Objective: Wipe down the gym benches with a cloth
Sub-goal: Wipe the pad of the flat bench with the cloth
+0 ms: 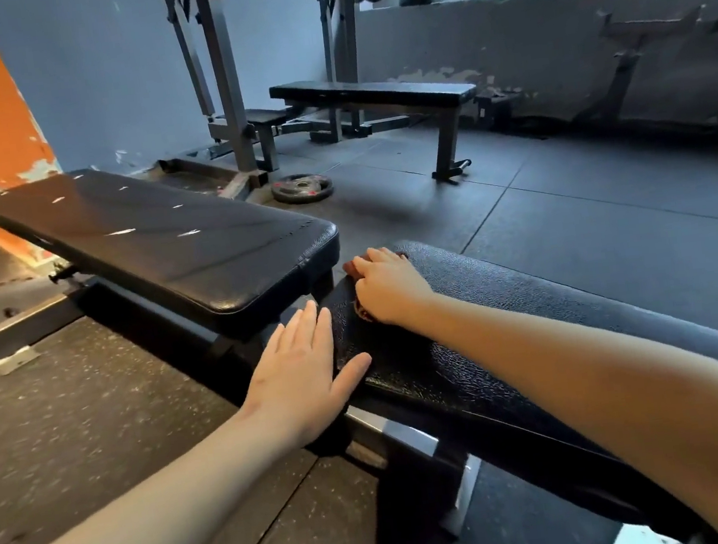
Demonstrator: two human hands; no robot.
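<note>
Cloth [361, 311] is gripped by right hand [388, 288] on bench pad [509, 298]; left hand [297, 374] rests flat, outspread.

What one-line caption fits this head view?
Right hand holds a reddish cloth against the end of the near bench pad; left hand rests flat on its side edge.

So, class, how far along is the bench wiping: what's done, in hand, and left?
Done: no pad looks plainly wiped yet. In hand: the right hand holds the cloth on the end of the near pad; the left hand lies flat on its edge. Left: likely the next pad and the far bench.
</note>
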